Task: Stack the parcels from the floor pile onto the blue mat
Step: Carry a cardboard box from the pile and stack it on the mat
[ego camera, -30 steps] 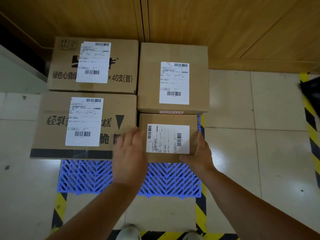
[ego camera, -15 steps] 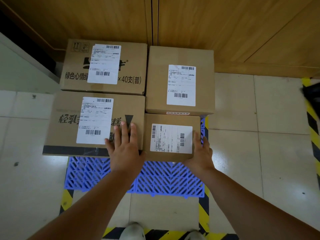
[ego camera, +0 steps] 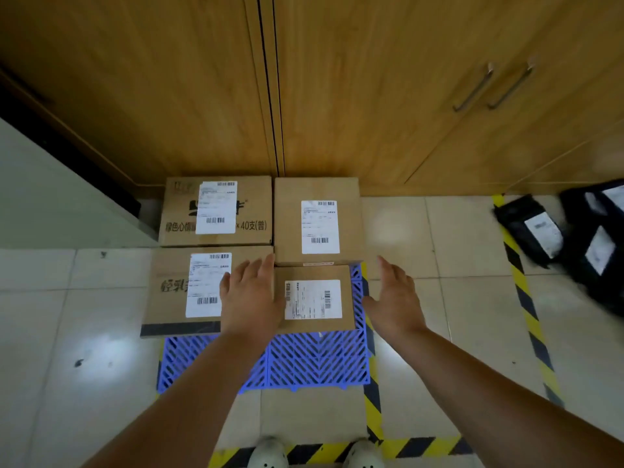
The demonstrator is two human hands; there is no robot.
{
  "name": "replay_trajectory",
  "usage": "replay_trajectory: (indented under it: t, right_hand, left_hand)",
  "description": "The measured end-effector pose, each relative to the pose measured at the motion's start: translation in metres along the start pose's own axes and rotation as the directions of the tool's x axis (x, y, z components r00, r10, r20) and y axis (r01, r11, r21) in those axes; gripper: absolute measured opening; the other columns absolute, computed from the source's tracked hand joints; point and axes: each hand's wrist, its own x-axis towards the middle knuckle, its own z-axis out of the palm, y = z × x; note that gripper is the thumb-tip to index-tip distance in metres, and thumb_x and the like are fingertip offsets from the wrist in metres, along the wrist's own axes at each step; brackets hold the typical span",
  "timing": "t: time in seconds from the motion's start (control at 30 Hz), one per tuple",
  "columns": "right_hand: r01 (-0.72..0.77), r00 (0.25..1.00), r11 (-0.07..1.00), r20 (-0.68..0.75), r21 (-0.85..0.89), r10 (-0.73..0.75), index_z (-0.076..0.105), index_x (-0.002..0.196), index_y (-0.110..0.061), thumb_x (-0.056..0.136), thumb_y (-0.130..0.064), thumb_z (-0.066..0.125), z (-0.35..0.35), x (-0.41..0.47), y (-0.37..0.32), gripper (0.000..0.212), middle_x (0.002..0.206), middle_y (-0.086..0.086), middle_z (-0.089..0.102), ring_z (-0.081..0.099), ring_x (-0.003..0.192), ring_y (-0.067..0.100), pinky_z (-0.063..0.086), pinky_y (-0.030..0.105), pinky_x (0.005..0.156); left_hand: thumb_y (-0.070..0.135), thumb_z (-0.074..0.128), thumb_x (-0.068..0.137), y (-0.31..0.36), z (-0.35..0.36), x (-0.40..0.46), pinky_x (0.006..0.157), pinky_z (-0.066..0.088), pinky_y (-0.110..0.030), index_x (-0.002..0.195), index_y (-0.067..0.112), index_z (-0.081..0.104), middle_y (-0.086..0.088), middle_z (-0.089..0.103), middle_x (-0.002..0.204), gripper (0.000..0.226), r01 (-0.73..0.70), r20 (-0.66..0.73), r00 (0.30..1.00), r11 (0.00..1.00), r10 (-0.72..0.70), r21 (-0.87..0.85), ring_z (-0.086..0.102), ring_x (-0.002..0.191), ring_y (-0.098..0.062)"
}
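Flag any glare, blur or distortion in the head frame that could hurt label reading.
Head view: glare patches on the floor tiles, none on the labels; black parcels at the right edge are motion-smeared; wide-angle bending skews the cabinet doors; the small box label is sharp enough for barcodes, though its fine text is unreadable.

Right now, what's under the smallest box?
The small box sits on the blue mat, whose lattice shows in front and at its right edge. Whether anything else lies beneath is covered by the box.
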Motion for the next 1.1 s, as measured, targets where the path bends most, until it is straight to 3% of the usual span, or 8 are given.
replay_trajectory:
  t: [0.27,0.37,0.47,0.7,0.93,1.1]
  right_hand:
    - [0.028,0.993,0.993,-0.118,0.114,-0.015,0.014,0.15,-0.019,0.088,-0.02,0.055,-0.143,-0.112,-0.051,0.075,0.149,0.002,0.029,0.026,0.134,0.021,0.028,0.034,0.108]
    - [0.015,0.987,0.988,-0.163,0.151,0.01,0.015,0.15,-0.018,0.089,-0.019,0.055,-0.192,-0.16,-0.055,0.073,0.148,0.003,0.029,0.028,0.133,0.022,0.031,0.034,0.107]
    - [-0.014,0.978,0.979,-0.2,0.203,0.055,0.014,0.15,-0.016,0.09,-0.02,0.055,-0.238,-0.204,-0.049,0.073,0.148,0.005,0.03,0.027,0.132,0.022,0.031,0.032,0.106]
    - [-0.087,0.944,0.954,-0.281,0.287,0.171,0.018,0.149,-0.013,0.092,-0.021,0.054,-0.34,-0.295,0.018,0.068,0.149,0.007,0.028,0.024,0.135,0.023,0.027,0.033,0.11]
    - [-0.165,0.89,0.91,-0.339,0.38,0.303,0.03,0.145,-0.014,0.089,-0.021,0.058,-0.421,-0.374,0.139,0.063,0.145,0.007,0.034,0.03,0.135,0.024,0.031,0.035,0.108]
    - [-0.184,0.866,0.888,-0.358,0.421,0.35,0.035,0.142,-0.014,0.089,-0.019,0.059,-0.47,-0.421,0.244,0.058,0.143,0.005,0.035,0.036,0.131,0.023,0.035,0.034,0.106]
  left_hand:
    - [0.028,0.055,0.088,0.081,-0.148,-0.058,0.11,0.031,-0.042,0.148,0.025,0.022,0.001,0.042,0.143,0.069,-0.119,-0.043,0.992,0.988,0.116,-0.096,0.036,0.132,-0.023]
    - [0.029,0.054,0.089,0.12,-0.192,-0.096,0.088,0.05,-0.036,0.147,0.029,0.026,0.002,0.047,0.139,0.064,-0.166,-0.04,0.986,0.968,0.161,-0.187,0.051,0.115,-0.021]
    - [0.028,0.054,0.091,0.162,-0.223,-0.138,0.071,0.05,-0.027,0.145,0.031,0.029,0.002,0.049,0.136,0.06,-0.183,-0.038,0.983,0.933,0.18,-0.311,0.058,0.099,-0.015]
    - [0.028,0.053,0.09,0.268,-0.249,-0.229,0.087,0.049,-0.034,0.147,0.027,0.028,-0.001,0.05,0.133,0.062,-0.261,0.034,0.955,0.89,0.294,-0.373,0.055,0.112,-0.017]
    - [0.027,0.052,0.091,0.395,-0.235,-0.311,0.081,0.044,-0.024,0.145,0.028,0.031,0.002,0.048,0.136,0.058,-0.382,0.006,0.911,0.847,0.413,-0.369,0.055,0.112,-0.013]
    - [0.029,0.052,0.092,0.492,-0.199,-0.367,0.087,0.043,-0.025,0.144,0.026,0.032,0.005,0.045,0.14,0.057,-0.445,0.004,0.876,0.81,0.483,-0.383,0.053,0.114,-0.011]
